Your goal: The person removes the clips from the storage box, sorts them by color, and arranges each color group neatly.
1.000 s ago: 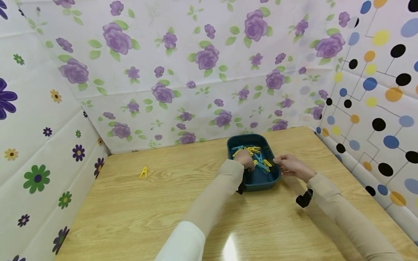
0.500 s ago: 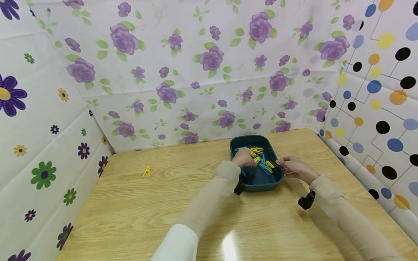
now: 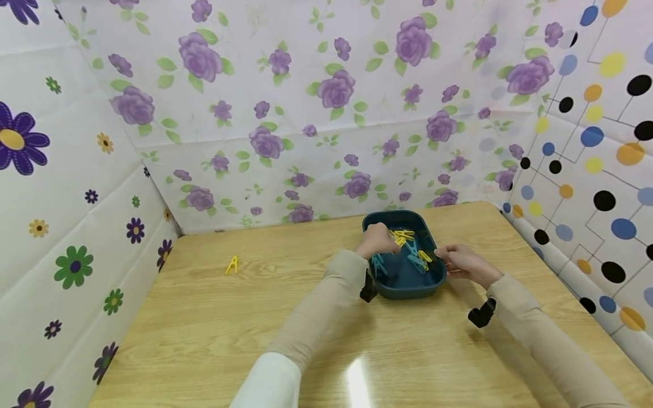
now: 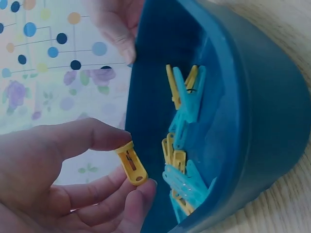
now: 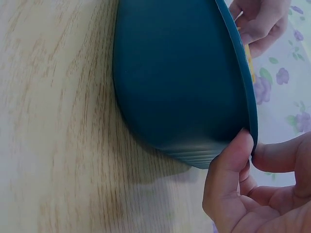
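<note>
A dark teal plastic bin (image 3: 408, 293) stands at the right of the table, with several yellow and light-blue clothespins (image 4: 189, 99) inside. Over its left side, my left hand (image 3: 376, 240) pinches a yellow clothespin (image 4: 132, 164) between thumb and fingers, as the left wrist view shows. My right hand (image 3: 465, 263) grips the bin's right rim, thumb and finger on either side of the wall (image 5: 184, 82). Far to the left, another yellow clothespin (image 3: 232, 264) lies alone on the table.
The wooden table (image 3: 229, 328) meets a floral cloth wall (image 3: 285, 141) at the back. A daisy-print sheet (image 3: 71, 226) borders the left side and a dotted sheet (image 3: 586, 170) the right. Both wrists carry small black cameras.
My left hand has risen and shifted left from among the clothespins, uncovering blue ones at the bin's left side. My right hand stays on the rim. The head view has shifted slightly.
</note>
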`<state>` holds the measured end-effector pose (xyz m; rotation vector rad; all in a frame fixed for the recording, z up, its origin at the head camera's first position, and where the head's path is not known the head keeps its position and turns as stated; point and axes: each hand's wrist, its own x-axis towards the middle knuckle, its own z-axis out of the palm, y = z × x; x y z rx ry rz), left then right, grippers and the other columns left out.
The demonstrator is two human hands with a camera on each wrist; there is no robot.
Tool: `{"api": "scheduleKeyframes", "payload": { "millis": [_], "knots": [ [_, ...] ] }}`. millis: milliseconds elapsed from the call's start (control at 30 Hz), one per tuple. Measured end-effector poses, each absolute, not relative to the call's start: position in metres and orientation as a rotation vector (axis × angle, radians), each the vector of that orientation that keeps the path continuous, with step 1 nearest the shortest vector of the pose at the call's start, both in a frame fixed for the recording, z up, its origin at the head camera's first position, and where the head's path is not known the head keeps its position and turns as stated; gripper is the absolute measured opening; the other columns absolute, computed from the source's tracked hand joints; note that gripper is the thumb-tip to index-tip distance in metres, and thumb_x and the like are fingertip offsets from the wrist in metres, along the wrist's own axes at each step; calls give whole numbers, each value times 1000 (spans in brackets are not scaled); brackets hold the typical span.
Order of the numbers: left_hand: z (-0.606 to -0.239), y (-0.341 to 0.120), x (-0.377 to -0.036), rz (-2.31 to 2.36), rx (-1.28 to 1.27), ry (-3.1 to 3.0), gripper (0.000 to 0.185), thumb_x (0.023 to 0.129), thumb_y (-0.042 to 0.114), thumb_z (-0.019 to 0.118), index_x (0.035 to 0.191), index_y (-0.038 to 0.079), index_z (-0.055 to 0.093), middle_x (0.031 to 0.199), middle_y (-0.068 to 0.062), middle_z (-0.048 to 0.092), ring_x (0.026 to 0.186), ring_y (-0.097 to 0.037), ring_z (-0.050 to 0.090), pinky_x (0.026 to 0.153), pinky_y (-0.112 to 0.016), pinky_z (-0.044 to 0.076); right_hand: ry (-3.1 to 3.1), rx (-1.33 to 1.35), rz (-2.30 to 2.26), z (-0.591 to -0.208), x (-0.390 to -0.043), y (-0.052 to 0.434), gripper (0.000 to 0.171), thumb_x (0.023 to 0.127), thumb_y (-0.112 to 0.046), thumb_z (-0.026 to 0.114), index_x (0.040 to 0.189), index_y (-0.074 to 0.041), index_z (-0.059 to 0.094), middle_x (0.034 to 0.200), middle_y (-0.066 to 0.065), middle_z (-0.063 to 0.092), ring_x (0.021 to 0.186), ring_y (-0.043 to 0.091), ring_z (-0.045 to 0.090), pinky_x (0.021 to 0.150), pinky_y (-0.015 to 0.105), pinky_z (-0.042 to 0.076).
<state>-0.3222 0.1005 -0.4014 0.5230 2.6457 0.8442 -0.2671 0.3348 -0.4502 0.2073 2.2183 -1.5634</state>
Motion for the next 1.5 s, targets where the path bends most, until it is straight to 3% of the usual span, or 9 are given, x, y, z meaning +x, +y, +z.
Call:
{"api": "scheduleKeyframes", "payload": {
  "millis": [200,500,767,1033,1133,1267,1500],
  "knots": [
    [-398,90,-324,910,482,2646,52,82,18,73,41,16,41,41,5,21,42,-11,14,46,-25,26,2210,207,-1569,-448,-265,332,48,104,-30,43,134,7,39,92,3,58,68,8,55,70,29,52],
    [-397,69,-322,1070,482,2657,57,86,24,73,47,14,33,47,5,18,45,-10,14,46,-24,25,2216,204,-1558,-450,-266,334,53,103,-32,44,136,8,37,93,2,58,70,7,56,69,26,52],
    [-395,46,-321,1210,449,2683,25,86,21,70,72,13,52,65,4,44,58,-11,38,55,-24,35,2210,210,-1557,-450,-267,335,55,103,-34,44,138,8,34,93,1,59,70,6,56,70,26,52],
    [-406,29,-324,1275,458,2679,42,87,21,70,61,14,37,55,5,24,51,-11,23,53,-26,28,2212,231,-1568,-451,-268,332,48,103,-31,44,133,7,38,90,1,58,70,7,56,69,27,51],
    [-407,21,-323,1311,432,2671,37,87,21,70,62,14,43,57,5,33,51,-11,28,53,-25,31,2215,214,-1563,-450,-267,333,50,103,-31,44,135,8,37,88,0,58,68,6,56,70,27,52],
    [-410,10,-324,1338,390,2672,18,87,22,71,80,9,61,74,0,56,61,-12,46,55,-26,39,2221,208,-1557,-449,-266,334,52,103,-32,44,136,8,37,85,-2,57,67,5,56,70,27,53],
    [-416,-10,-325,1346,344,2678,17,86,16,72,94,2,68,92,-12,66,72,-17,57,62,-26,47,2200,211,-1571,-450,-265,332,47,103,-31,43,133,6,39,84,-3,57,66,6,55,70,28,52]
  ]
}}
